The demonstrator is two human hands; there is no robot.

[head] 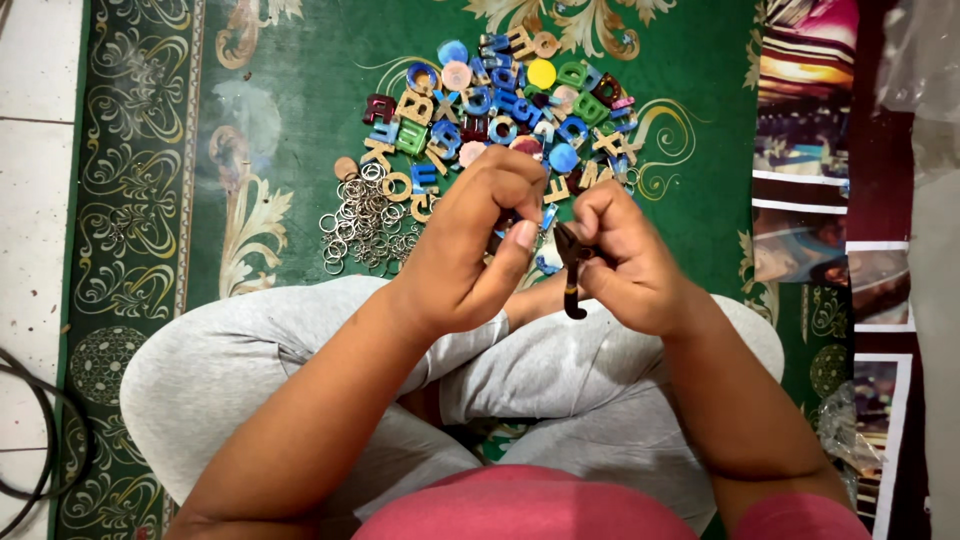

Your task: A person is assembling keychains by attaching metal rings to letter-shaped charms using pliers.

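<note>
Bare green rug left of ring pile — letter heap blocks ahead.

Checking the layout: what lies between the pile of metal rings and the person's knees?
In the head view, only bare green carpet lies between the metal rings and the grey-trousered knees.

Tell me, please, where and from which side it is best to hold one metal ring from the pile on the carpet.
Pinch a ring at the pile's outer left edge, coming from above and the left. There the rings lie flat and loose on the green carpet, while those nearer the letters overlap and would likely drag neighbours. Thumb and forefinger on the rim should do. The left hand is nearest; the right hand holds pliers.
</note>
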